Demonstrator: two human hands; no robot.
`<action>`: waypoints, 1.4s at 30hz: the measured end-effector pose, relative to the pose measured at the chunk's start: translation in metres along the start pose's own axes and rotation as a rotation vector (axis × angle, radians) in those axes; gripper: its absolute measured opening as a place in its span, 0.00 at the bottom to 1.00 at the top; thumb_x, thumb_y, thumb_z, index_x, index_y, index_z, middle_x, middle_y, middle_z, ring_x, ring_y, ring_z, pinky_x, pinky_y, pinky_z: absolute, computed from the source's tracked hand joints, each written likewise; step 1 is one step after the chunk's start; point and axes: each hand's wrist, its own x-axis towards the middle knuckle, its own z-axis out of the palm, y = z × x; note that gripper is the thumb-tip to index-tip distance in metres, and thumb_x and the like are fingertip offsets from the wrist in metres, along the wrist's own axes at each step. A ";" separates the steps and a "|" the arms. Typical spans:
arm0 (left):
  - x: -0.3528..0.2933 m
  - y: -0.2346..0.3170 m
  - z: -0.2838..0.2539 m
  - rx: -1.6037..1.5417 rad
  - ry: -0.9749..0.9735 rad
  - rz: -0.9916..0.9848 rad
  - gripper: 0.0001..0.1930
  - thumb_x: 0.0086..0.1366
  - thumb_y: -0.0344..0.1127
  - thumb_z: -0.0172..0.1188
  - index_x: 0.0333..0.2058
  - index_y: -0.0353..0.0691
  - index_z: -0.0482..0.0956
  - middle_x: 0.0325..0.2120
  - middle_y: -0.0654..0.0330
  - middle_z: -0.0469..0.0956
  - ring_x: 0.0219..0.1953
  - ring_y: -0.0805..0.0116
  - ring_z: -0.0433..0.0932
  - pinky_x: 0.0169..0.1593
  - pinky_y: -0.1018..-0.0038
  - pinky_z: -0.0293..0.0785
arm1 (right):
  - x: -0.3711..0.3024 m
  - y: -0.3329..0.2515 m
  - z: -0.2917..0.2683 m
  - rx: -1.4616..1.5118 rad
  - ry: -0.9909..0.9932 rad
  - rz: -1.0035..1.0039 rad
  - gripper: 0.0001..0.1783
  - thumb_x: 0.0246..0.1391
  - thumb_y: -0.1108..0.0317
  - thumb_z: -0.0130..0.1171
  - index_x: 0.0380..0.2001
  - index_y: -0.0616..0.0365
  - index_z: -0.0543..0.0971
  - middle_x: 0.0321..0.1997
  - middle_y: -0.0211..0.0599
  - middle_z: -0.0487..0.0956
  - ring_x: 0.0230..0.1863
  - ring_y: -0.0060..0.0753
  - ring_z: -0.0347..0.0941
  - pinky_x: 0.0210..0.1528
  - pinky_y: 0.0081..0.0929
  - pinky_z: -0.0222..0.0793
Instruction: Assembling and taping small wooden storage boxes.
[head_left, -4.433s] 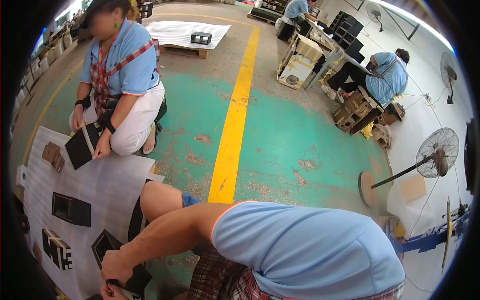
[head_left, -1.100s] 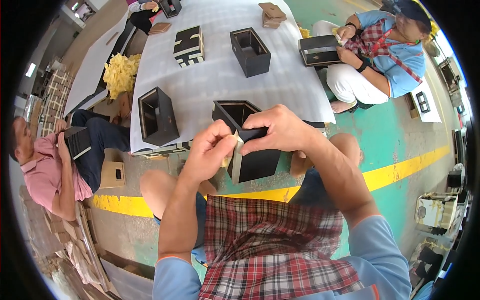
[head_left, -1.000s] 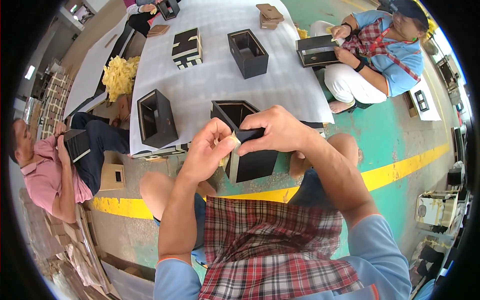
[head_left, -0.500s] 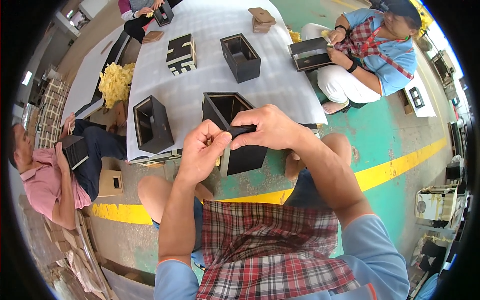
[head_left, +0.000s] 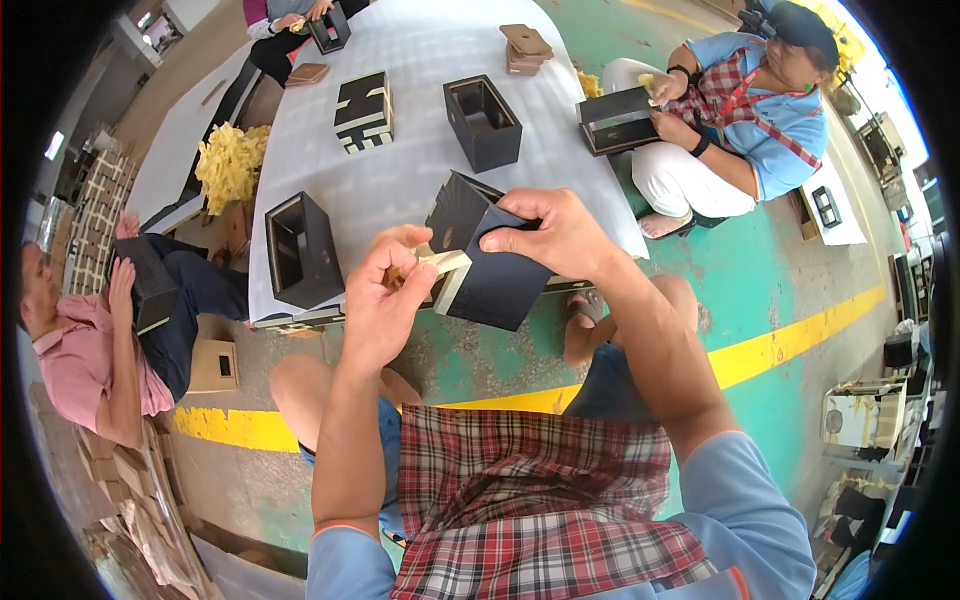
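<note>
My right hand (head_left: pixel 556 234) grips the rim of a black open-topped box (head_left: pixel 496 286), thumb on the outer face and fingers over the edge. The box is tilted in front of me, at the near end of the white-covered table. Left of it, my left hand (head_left: pixel 382 300) is closed on a pale yellow strip of masking tape (head_left: pixel 447 263). That strip reaches across to the box's near left edge, where more pale tape runs down the corner. Some crumpled tape also shows among my left fingers.
Several black boxes, one standing left (head_left: pixel 303 250) and another farther back (head_left: pixel 483 123), share the white-covered table (head_left: pixel 400 200). A box with pale tape strips (head_left: pixel 363 112) and brown panels (head_left: pixel 526 48) lie farther off. Yellow crumpled tape (head_left: pixel 232 165) is heaped left. Co-workers sit around, handling boxes.
The box has tilted and turned in my right hand, which now holds its rim farther right. My left hand has drawn away from the right, and a tape strip shows between it and the box.
</note>
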 end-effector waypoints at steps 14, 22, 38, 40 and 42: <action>0.000 0.012 -0.016 -0.277 0.000 -0.031 0.12 0.72 0.28 0.57 0.30 0.44 0.65 0.29 0.57 0.79 0.33 0.74 0.75 0.44 0.75 0.72 | 0.005 0.002 -0.032 0.233 0.112 0.047 0.12 0.58 0.69 0.72 0.40 0.67 0.84 0.36 0.31 0.86 0.36 0.16 0.78 0.39 0.21 0.74; -0.001 0.024 -0.044 -0.384 0.030 0.040 0.11 0.72 0.27 0.58 0.30 0.43 0.66 0.29 0.57 0.80 0.33 0.72 0.77 0.42 0.75 0.72 | 0.002 0.000 -0.048 0.252 0.248 -0.056 0.13 0.60 0.67 0.72 0.38 0.67 0.84 0.35 0.29 0.85 0.34 0.14 0.75 0.37 0.19 0.71; 0.014 -0.022 -0.013 -0.542 -0.123 -0.434 0.33 0.78 0.62 0.45 0.60 0.36 0.75 0.38 0.66 0.77 0.40 0.72 0.76 0.49 0.70 0.74 | 0.003 0.004 -0.041 0.269 0.630 -0.300 0.20 0.57 0.71 0.72 0.20 0.53 0.69 0.22 0.10 0.60 0.25 0.08 0.50 0.27 0.17 0.46; 0.018 -0.028 -0.014 -0.711 -0.232 -0.429 0.33 0.78 0.62 0.45 0.60 0.37 0.75 0.42 0.64 0.79 0.45 0.70 0.78 0.53 0.69 0.75 | -0.002 0.005 -0.028 0.245 0.555 -0.347 0.21 0.54 0.70 0.75 0.20 0.54 0.70 0.23 0.12 0.61 0.26 0.11 0.53 0.28 0.18 0.50; 0.017 -0.029 -0.007 -0.789 0.110 -0.431 0.24 0.77 0.54 0.55 0.50 0.36 0.80 0.32 0.63 0.79 0.34 0.72 0.78 0.42 0.74 0.76 | -0.010 -0.006 -0.010 0.108 0.437 -0.456 0.20 0.50 0.71 0.77 0.21 0.56 0.71 0.23 0.17 0.65 0.28 0.15 0.57 0.31 0.22 0.55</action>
